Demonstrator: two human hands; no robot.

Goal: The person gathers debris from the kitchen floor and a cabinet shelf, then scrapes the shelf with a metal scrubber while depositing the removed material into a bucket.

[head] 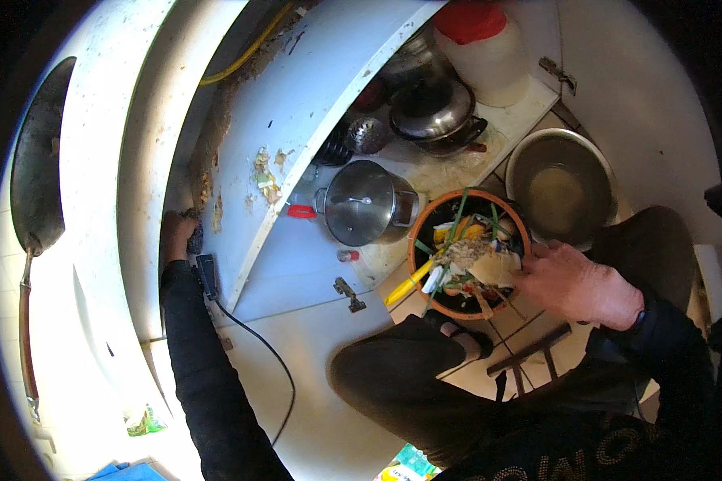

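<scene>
My left hand (179, 235) reaches into a narrow compartment of the cupboard at the left. A dark, rough-looking item (196, 239) is beside it; the fingers are partly in shadow, so a hold on it cannot be made out. At the right, my right hand (583, 288) is at the rim of an orange-rimmed bucket (417, 264), its fingertips overlapping the edge. Food scraps (469, 252) fill the bucket: green stalks, pale peel and eggshell-like pieces. A yellow handle or stick (409, 285) leans out over the bucket's left side.
A metal basin (559, 186) with cloudy liquid stands beside the bucket. On the cupboard shelf are a lidded steel pot (361, 198), a lidded pan (433, 114) and a red-lidded jar (484, 66). A black cord (286, 361) hangs near my left arm. A frying pan (42, 162) hangs far left.
</scene>
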